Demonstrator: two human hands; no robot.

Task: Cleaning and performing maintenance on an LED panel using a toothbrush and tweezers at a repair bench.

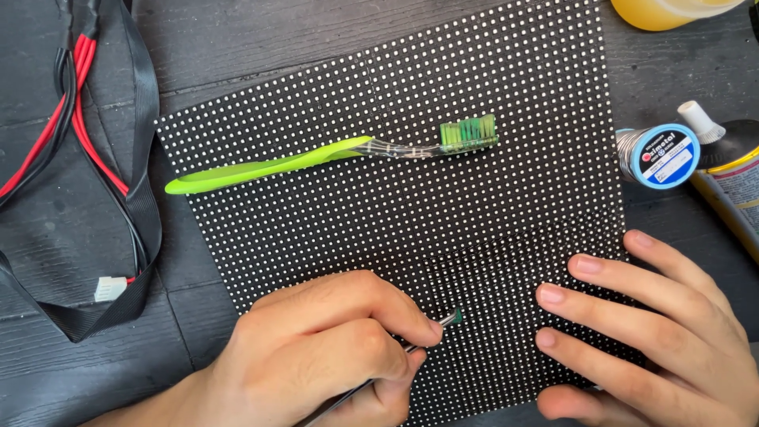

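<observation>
Green-tipped tool point(443, 324) mostly hidden by left hand point(332, 348).

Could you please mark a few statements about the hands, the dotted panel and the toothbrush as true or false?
1. The left hand grips a thin tool whose tip meets the dotted panel. True.
2. The right hand holds the toothbrush. False: it lies flat on the panel; the toothbrush lies untouched.
3. The toothbrush is green. True.
4. The solder spool sits left of the panel. False: it is to the right.
5. Red and black wires lie at the left. True.
</observation>
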